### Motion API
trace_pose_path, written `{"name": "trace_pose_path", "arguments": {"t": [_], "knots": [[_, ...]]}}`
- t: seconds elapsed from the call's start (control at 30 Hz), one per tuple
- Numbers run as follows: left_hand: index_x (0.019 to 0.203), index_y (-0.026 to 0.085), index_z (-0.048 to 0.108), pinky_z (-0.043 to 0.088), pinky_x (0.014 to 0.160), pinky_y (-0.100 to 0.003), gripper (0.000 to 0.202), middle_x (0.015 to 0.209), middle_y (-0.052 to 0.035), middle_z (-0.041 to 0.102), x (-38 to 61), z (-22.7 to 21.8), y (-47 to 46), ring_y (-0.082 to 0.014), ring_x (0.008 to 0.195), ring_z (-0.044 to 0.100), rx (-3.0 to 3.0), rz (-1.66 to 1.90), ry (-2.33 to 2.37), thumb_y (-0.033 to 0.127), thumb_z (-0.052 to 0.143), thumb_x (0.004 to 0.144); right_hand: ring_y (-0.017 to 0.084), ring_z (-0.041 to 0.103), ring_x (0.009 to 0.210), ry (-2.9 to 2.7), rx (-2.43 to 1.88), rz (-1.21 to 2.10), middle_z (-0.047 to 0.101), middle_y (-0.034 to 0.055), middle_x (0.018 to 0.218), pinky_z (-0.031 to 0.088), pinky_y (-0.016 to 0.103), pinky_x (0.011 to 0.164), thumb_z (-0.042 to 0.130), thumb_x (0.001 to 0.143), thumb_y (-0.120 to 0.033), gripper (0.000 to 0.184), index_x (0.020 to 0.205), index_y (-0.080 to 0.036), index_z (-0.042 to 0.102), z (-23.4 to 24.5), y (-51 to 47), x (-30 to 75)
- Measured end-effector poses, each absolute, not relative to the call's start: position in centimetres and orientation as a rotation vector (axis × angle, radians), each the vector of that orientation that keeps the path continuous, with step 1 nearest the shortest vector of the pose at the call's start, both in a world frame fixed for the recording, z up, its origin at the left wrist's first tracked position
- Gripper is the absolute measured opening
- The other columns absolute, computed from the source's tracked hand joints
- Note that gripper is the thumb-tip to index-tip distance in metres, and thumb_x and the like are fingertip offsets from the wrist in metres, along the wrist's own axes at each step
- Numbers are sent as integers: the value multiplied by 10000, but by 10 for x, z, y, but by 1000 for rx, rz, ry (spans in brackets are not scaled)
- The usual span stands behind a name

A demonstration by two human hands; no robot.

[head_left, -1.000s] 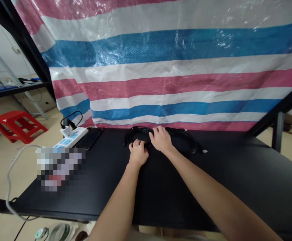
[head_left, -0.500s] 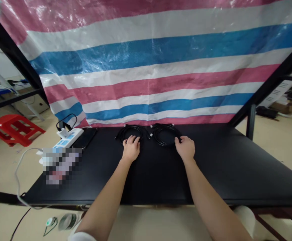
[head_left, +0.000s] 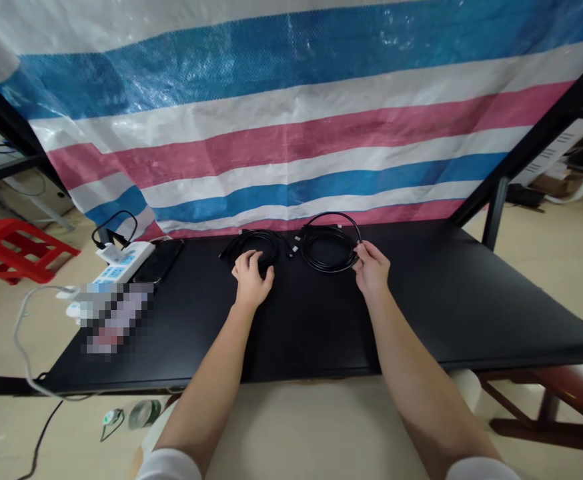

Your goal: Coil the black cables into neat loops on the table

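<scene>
A coiled black cable (head_left: 307,249) lies on the black table (head_left: 316,320), right of the middle. My right hand (head_left: 373,267) pinches one strand at the coil's right side, and a loop of it is lifted, arching above the rest. Pale connectors show at the coil's left and upper edges. To the left lies a second coiled black cable (head_left: 273,245) with dark connectors at its sides. Over the near edge of this coil rests my left hand (head_left: 252,277), fingers bent and thumb apart; whether any strand is under the fingertips is hidden.
On the left are a white power strip (head_left: 132,259) with plugs, a dark phone (head_left: 159,261) and a blurred-out item (head_left: 121,319). A grey cord (head_left: 17,330) hangs off the left edge. Behind the table hangs a striped sheet (head_left: 271,147). A red stool (head_left: 19,250) stands on the floor.
My right hand has raised a strand of the right coil into an upright loop. My left hand has turned slightly, its thumb now out to the side. The view has tilted down.
</scene>
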State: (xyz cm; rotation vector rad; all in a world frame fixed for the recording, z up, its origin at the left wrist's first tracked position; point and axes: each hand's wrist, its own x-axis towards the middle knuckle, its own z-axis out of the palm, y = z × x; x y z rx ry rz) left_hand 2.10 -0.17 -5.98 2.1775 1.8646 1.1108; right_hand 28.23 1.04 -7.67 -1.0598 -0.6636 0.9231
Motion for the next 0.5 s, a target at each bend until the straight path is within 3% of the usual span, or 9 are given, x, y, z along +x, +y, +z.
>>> {"name": "trace_pose_path", "arguments": {"t": [0.1,0.33,0.4,0.5], "knots": [[1170,197,569,324,978,-483,429,1203,-151,555,21,-61,-1,-310,1187,457,2167,1167,1802,380,549,782,64,345,418,-648,-926,994,570,-52,593,261,222,383,802,487,-346,306,712,-245,621,-68,5,282],[1244,213,539,327,974,-450,566,1229,-137,577,26,-61,-4,-293,1166,476,2277,1110,1461,502,597,761,77,352,466,-806,-713,1166,495,-60,559,283,211,399,795,547,-300,234,589,-249,570,-62,-8,289],[1224,201,549,362,944,-440,575,1147,-129,626,29,-63,-5,-280,1094,531,2313,1106,1295,520,609,750,82,351,466,-841,-699,1202,483,-53,544,276,210,388,787,562,-286,218,575,-245,573,-65,-6,288],[1126,190,596,429,866,-400,431,973,-103,680,35,-68,-5,-236,926,609,2275,1194,1121,489,530,823,93,377,471,-880,-693,1257,494,-40,530,274,211,374,769,577,-228,191,557,-239,580,-71,-2,283]]}}
